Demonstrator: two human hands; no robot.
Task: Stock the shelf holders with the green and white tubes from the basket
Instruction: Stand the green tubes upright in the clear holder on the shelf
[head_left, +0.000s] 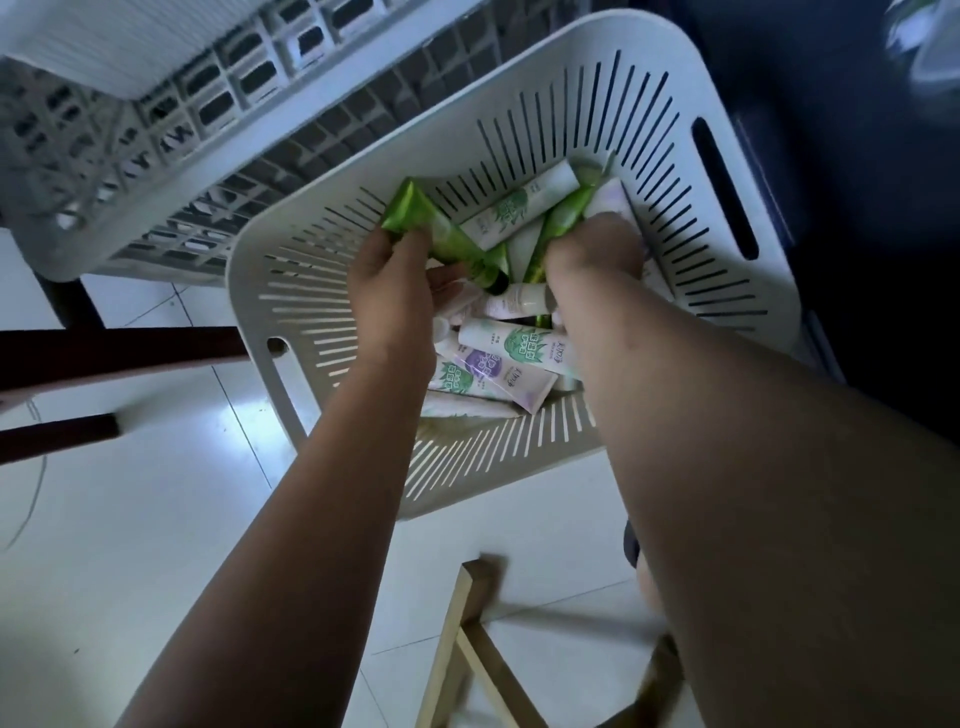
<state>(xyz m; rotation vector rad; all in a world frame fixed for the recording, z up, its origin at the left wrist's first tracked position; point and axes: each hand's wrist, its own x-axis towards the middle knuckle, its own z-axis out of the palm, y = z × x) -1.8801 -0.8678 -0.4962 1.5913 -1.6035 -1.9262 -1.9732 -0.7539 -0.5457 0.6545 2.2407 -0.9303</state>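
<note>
White floor tiles (156, 519) around slotted basket (291, 291); left grip (395, 291) and right grip (597, 254) each clutching green tubes (447, 239).

Glossy white tiled floor (130, 519), dark wooden furniture legs (104, 353), pale wooden stool (467, 649).

A glossy white tiled floor (130, 519) with thin grout lines carries everything here. Directly on it stands a white slotted plastic basket (291, 291) with handle cut-outs in its walls. Beside it, toward the upper left, dark brown wooden furniture legs (57, 434) rest on the tiles. Nearer the camera, a pale wooden frame (457, 639) stands on the floor. A thin pale cord (31, 499) trails across the tiles at the left edge.
</note>
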